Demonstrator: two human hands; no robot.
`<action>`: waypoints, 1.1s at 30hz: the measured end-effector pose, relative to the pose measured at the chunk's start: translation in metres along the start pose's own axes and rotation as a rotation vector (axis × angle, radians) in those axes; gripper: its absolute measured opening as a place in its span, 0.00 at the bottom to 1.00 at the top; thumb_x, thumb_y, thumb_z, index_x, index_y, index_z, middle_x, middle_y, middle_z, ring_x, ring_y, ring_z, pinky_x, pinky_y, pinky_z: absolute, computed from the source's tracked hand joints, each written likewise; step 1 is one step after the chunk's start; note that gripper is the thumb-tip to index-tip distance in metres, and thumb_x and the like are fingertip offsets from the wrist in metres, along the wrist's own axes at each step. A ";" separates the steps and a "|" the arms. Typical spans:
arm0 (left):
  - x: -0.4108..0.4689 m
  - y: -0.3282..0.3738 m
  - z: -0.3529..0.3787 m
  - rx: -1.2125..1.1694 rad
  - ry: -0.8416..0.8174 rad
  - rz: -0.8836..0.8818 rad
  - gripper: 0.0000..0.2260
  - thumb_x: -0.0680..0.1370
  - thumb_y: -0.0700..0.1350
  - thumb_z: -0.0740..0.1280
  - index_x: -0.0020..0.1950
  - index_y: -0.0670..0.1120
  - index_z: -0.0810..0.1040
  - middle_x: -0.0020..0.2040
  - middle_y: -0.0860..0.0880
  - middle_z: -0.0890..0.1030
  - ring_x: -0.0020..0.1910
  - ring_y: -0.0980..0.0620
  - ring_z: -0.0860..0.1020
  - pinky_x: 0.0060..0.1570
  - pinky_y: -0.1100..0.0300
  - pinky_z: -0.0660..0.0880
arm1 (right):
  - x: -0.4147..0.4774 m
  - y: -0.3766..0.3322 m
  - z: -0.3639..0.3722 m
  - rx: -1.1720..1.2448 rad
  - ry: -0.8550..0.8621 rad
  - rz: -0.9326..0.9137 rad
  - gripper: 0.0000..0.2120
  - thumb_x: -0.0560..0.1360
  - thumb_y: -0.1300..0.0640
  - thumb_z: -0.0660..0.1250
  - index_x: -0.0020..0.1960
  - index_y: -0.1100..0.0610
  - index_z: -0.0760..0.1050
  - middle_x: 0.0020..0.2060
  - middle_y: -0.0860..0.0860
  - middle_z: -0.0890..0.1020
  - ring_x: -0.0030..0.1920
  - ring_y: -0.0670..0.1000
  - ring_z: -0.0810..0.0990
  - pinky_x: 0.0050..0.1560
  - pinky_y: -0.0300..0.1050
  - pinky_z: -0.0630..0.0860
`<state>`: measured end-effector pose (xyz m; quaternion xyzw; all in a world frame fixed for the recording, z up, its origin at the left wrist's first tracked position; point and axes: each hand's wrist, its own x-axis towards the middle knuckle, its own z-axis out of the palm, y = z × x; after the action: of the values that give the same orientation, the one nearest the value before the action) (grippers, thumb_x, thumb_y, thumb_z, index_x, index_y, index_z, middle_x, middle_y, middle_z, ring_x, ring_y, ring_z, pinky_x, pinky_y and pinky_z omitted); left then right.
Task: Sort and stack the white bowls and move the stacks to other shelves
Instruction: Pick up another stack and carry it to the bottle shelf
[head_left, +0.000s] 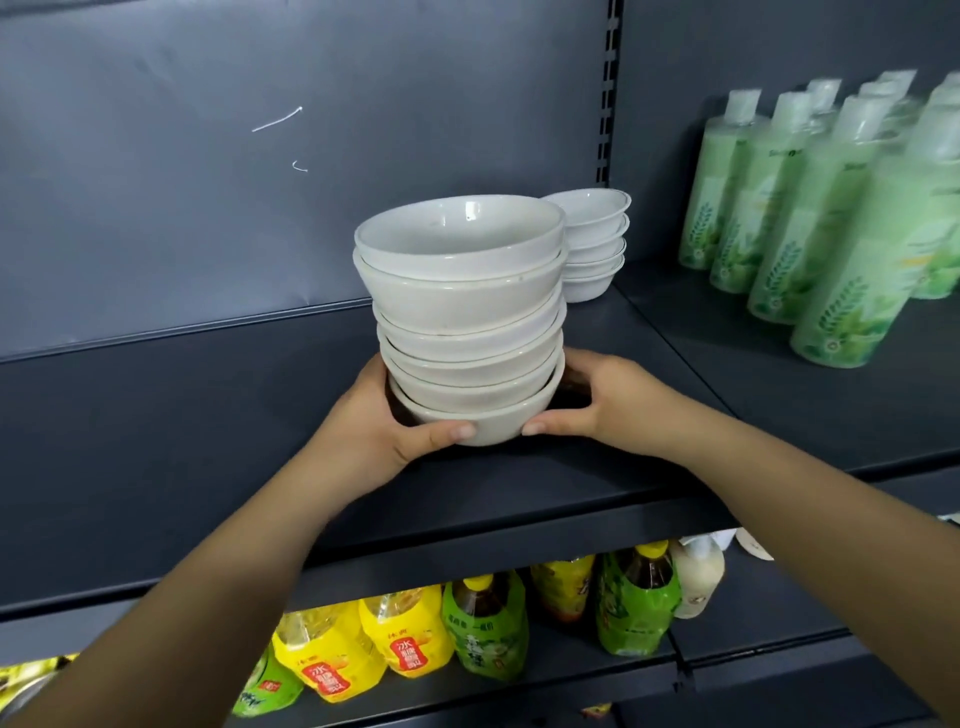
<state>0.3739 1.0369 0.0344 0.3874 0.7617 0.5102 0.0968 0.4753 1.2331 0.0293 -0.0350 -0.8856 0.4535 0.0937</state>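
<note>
Both hands — left hand (379, 426), right hand (602, 400) — clasped around bowl stack (462, 312), mid-shelf (156, 467), open room leftward

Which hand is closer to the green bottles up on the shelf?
Right. The right hand grips the bowl stack's side facing the green bottles; the left hand is on the far side.

One view only, head-worn wide-angle cam, close in. Faces fwd and slightly down at dark shelf (208, 415), back panel (260, 182) filling upper frame, lower drinks shelf (753, 639) at bottom edge.
</note>
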 end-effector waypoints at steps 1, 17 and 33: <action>0.006 -0.001 -0.001 0.000 -0.010 -0.009 0.28 0.62 0.47 0.74 0.58 0.56 0.66 0.52 0.65 0.72 0.46 0.81 0.70 0.43 0.84 0.65 | 0.006 0.001 -0.002 -0.014 -0.006 0.000 0.32 0.64 0.51 0.75 0.65 0.49 0.69 0.59 0.41 0.76 0.62 0.41 0.72 0.64 0.36 0.66; 0.109 -0.041 -0.005 -0.161 0.125 -0.180 0.43 0.52 0.54 0.80 0.64 0.47 0.69 0.58 0.55 0.77 0.58 0.57 0.75 0.55 0.63 0.72 | 0.107 0.038 -0.016 0.036 0.081 -0.003 0.25 0.71 0.55 0.71 0.66 0.56 0.70 0.64 0.50 0.75 0.65 0.46 0.71 0.65 0.37 0.65; 0.141 -0.061 0.011 -0.153 0.331 -0.106 0.30 0.66 0.43 0.76 0.64 0.49 0.66 0.51 0.62 0.74 0.47 0.72 0.72 0.42 0.80 0.69 | 0.144 0.053 -0.016 -0.275 0.012 0.050 0.29 0.76 0.42 0.57 0.73 0.52 0.57 0.68 0.51 0.71 0.67 0.53 0.69 0.66 0.49 0.67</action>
<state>0.2538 1.1301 0.0121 0.2491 0.7454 0.6178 0.0261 0.3361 1.2987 0.0149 -0.0720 -0.9378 0.3297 0.0819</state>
